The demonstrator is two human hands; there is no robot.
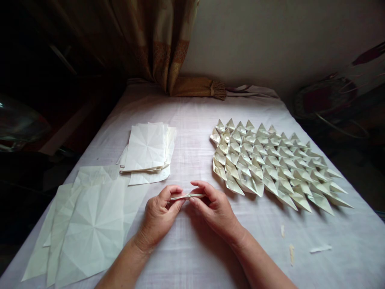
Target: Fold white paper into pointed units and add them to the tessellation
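Between my two hands, at the middle of the table, is a small folded paper piece [188, 196], seen nearly edge-on as a thin white strip. My left hand [161, 212] pinches its left end between thumb and fingers. The right end sits between the thumb and fingers of my right hand [215, 208]. Off to the right stand several rows of pointed folded paper boats [270, 160], close together. To the left, a stack of creased paper sheets [146, 146] lies beyond larger creased sheets [93, 228], whose folds radiate from the centre.
A pale cloth [192, 148] covers the table. Small paper scraps [320, 249] lie at the near right. A gold-brown curtain [168, 48] hangs onto the table's far edge, against a wall [270, 44]. Dark, indistinct furniture flanks the table.
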